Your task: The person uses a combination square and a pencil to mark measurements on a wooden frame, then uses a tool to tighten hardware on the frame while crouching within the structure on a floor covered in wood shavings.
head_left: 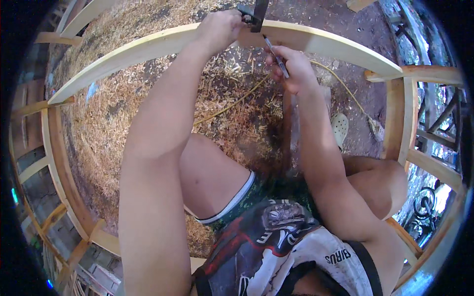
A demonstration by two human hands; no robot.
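A long pale wooden board [340,44] spans the frame in front of me, on edge. My left hand [222,29] is at its top edge, closed around the dark handle of what looks like a try square [259,16]. The square's flat dark blade crosses the board's edge. Just right of it, my right hand [295,69] grips a slim pen [276,56] between thumb and fingers. The pen's dark tip points up at the board's face, close to the blade; whether it touches, I cannot tell.
Wooden framing surrounds me, with a post [399,116] on the right and a curved-looking beam [64,167] on the left. Wood shavings [123,98] cover the ground. A yellow cord [340,81] runs beneath the board. A pale clog [339,128] shows by my right forearm.
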